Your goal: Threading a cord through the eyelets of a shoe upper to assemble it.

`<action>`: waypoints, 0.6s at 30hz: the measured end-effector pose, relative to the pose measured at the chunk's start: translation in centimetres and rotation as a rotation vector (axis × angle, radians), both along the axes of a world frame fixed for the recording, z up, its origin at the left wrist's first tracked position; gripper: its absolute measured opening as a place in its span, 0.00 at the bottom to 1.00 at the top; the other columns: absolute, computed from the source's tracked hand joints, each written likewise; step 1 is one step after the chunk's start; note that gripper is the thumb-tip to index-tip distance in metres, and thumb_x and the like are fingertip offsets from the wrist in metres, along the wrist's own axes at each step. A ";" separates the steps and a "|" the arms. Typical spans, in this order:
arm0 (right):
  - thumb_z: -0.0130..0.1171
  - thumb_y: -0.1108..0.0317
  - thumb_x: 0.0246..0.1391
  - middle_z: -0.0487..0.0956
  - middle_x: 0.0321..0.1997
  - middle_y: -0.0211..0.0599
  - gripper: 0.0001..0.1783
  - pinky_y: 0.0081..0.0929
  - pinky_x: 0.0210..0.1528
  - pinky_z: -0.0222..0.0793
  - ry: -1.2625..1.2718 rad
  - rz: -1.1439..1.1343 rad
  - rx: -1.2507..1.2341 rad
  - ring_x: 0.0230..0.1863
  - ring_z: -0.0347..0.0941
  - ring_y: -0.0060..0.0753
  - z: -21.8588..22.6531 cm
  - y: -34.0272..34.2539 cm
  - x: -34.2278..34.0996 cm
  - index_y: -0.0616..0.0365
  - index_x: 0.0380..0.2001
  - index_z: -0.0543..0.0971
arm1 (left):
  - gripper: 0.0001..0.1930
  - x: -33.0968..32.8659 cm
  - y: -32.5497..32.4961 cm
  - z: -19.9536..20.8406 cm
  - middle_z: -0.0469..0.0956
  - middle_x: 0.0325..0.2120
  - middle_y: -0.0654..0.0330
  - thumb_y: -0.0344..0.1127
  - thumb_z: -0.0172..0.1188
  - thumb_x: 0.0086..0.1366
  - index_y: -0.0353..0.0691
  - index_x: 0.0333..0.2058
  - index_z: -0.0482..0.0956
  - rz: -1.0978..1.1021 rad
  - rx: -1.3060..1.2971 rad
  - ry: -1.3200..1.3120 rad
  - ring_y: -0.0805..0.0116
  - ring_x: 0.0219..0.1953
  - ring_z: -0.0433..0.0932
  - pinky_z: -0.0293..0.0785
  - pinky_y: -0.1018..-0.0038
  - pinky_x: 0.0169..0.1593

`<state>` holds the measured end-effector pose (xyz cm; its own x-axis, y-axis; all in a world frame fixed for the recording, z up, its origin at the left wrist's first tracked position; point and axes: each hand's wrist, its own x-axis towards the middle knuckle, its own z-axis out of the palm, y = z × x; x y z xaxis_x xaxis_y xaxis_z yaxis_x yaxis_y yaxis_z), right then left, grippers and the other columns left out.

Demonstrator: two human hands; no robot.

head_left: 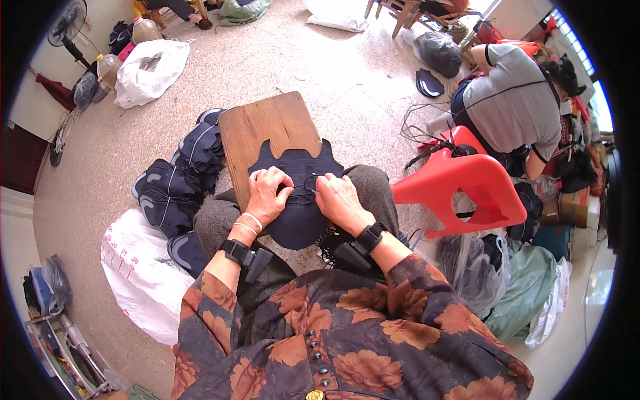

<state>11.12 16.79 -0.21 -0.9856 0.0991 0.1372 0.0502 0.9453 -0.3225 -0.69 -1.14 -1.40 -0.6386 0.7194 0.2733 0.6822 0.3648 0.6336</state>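
Note:
A dark navy shoe upper (298, 223) lies across my lap and over the near edge of a wooden stool (263, 117). Its far edge has curved, pointed cut-outs. My left hand (269, 195) is closed at the left of the piece, thumb and fingers pinching its fabric. On the other side my right hand (341, 202) is closed too, with a dark thread (309, 185) at its fingertips. That thread loops over the upper between both hands. Whether a needle is in the right fingers is too small to tell.
Tied bundles of navy shoe uppers (170, 190) lie on the floor left of the stool, beside a white sack (143, 273). To my right stands a red plastic chair (440, 177), with a person in grey (513, 93) bent over behind it. Plastic bags (473, 267) lie at near right.

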 end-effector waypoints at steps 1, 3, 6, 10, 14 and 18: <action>0.58 0.70 0.54 0.77 0.34 0.46 0.05 0.44 0.46 0.68 0.031 0.004 -0.054 0.37 0.76 0.51 0.1 0.1 0.1 0.59 0.32 0.76 | 0.04 0.1 0.0 0.1 0.76 0.32 0.65 0.33 0.66 0.56 0.46 0.29 0.79 0.001 0.002 -0.004 0.62 0.43 0.74 0.58 0.61 0.58; 0.56 0.71 0.55 0.77 0.33 0.47 0.04 0.44 0.42 0.71 0.082 0.004 -0.179 0.38 0.76 0.53 0.9 -0.2 0.3 0.60 0.31 0.74 | 0.04 0.3 -0.1 0.0 0.77 0.31 0.65 0.32 0.66 0.56 0.46 0.30 0.79 -0.001 0.013 0.009 0.62 0.43 0.74 0.57 0.61 0.59; 0.57 0.72 0.55 0.78 0.35 0.47 0.04 0.45 0.42 0.72 0.072 0.012 -0.433 0.40 0.77 0.55 1.4 -0.6 0.0 0.60 0.32 0.74 | 0.04 0.5 0.0 -0.2 0.77 0.30 0.65 0.31 0.65 0.57 0.46 0.30 0.79 -0.013 0.028 0.038 0.62 0.42 0.75 0.57 0.61 0.59; 0.55 0.74 0.57 0.78 0.36 0.48 0.03 0.44 0.43 0.74 0.176 0.034 -0.509 0.41 0.77 0.55 -0.3 -0.3 -0.7 0.62 0.35 0.75 | 0.04 0.6 0.5 -0.5 0.77 0.31 0.64 0.30 0.64 0.58 0.46 0.32 0.80 -0.031 0.060 0.107 0.62 0.41 0.75 0.58 0.60 0.60; 0.55 0.73 0.59 0.77 0.36 0.49 0.04 0.44 0.43 0.74 0.113 0.052 -0.522 0.40 0.76 0.54 -0.2 -0.1 -0.7 0.62 0.36 0.76 | 0.03 0.6 0.5 -0.5 0.77 0.30 0.64 0.31 0.65 0.58 0.47 0.33 0.82 -0.019 0.057 0.117 0.62 0.41 0.75 0.57 0.59 0.60; 0.56 0.74 0.59 0.76 0.34 0.46 0.03 0.41 0.42 0.73 0.108 0.017 -0.500 0.39 0.76 0.52 -0.1 -0.4 -0.9 0.61 0.35 0.77 | 0.01 0.6 0.4 -0.5 0.77 0.29 0.65 0.33 0.65 0.60 0.46 0.31 0.82 -0.011 0.087 0.044 0.63 0.40 0.75 0.56 0.58 0.62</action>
<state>10.20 16.40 -0.34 -0.9704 0.1630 0.1780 -0.0219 0.6747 -0.7377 -0.11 -0.72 -1.91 -0.6170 0.6984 0.3627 0.7137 0.3024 0.6319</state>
